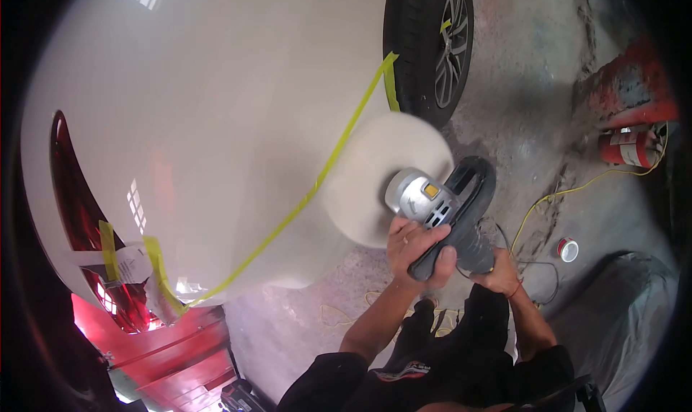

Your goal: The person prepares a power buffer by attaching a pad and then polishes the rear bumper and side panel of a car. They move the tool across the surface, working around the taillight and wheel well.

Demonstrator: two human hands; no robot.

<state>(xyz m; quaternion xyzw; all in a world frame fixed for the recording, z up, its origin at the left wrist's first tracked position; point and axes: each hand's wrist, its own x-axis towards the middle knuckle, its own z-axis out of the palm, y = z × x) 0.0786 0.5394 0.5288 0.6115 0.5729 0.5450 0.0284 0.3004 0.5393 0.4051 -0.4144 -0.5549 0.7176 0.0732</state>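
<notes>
A grey and black power polisher (461,221) with a wide white round pad (386,152) is between my two hands. My left hand (419,252) is closed around the handle near its silver head, fingers curled over the front. At the back end, my right hand (501,273) grips the body's rear. The pad overlaps the lower edge of the glossy light-coloured car panel (238,123), close by the strip of yellow tape (306,199) that runs along it. The pad's edges look smooth.
Left, a red tail light (76,188) carries tape and paper. A wheel (450,48) stands beyond the pad. On the floor are a small tin (568,250), a yellow cord (544,199) and a red container (628,149). A plastic-covered object (620,318) sits at lower right.
</notes>
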